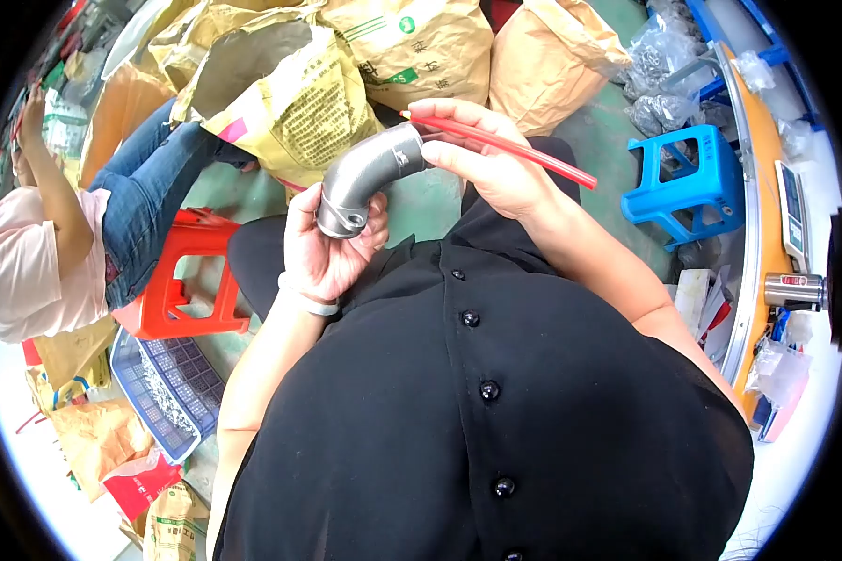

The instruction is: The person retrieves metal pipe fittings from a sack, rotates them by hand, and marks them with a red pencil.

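The grey pipe elbow (370, 173) is between the hands, above the lap; it looks rigid, fairly heavy and smooth, best held around its end collars. The left hand (323, 251) cups its lower end; the right hand (486, 164), at the upper end, holds a red pencil-like stick (544, 161).
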Available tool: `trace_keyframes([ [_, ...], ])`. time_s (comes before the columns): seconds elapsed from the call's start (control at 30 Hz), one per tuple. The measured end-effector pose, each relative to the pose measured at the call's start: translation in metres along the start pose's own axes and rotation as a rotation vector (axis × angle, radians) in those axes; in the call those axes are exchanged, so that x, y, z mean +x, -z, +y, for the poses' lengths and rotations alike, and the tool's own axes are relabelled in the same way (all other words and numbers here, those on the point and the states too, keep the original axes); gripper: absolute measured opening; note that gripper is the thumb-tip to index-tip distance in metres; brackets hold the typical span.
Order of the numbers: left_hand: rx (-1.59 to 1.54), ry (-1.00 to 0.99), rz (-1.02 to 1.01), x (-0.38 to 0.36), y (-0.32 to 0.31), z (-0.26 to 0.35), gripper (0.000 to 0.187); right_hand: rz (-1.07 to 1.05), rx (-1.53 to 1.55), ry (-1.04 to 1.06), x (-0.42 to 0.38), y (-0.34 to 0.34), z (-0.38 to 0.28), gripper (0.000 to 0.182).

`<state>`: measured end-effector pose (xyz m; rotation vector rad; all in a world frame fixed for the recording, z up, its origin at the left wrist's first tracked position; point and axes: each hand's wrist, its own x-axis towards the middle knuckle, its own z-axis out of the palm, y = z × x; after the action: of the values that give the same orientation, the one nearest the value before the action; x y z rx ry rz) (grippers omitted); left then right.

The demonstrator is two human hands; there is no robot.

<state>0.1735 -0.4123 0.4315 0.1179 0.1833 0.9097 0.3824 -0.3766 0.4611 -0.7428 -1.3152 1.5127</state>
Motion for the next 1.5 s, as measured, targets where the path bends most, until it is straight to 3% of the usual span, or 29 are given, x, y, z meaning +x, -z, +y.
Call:
trace_keyframes([
  [0.47,-0.133,0.056,0.097,-0.002,-0.011,-0.002,0.049,0.062,0.188,-0.183,-0.001,0.008,0.011,0.032],
  [1.5,0.089,0.182,0.205,0.0,-0.003,-0.004,0.056,0.138,0.112,-0.174,-0.003,0.0,0.0,0.027],
])
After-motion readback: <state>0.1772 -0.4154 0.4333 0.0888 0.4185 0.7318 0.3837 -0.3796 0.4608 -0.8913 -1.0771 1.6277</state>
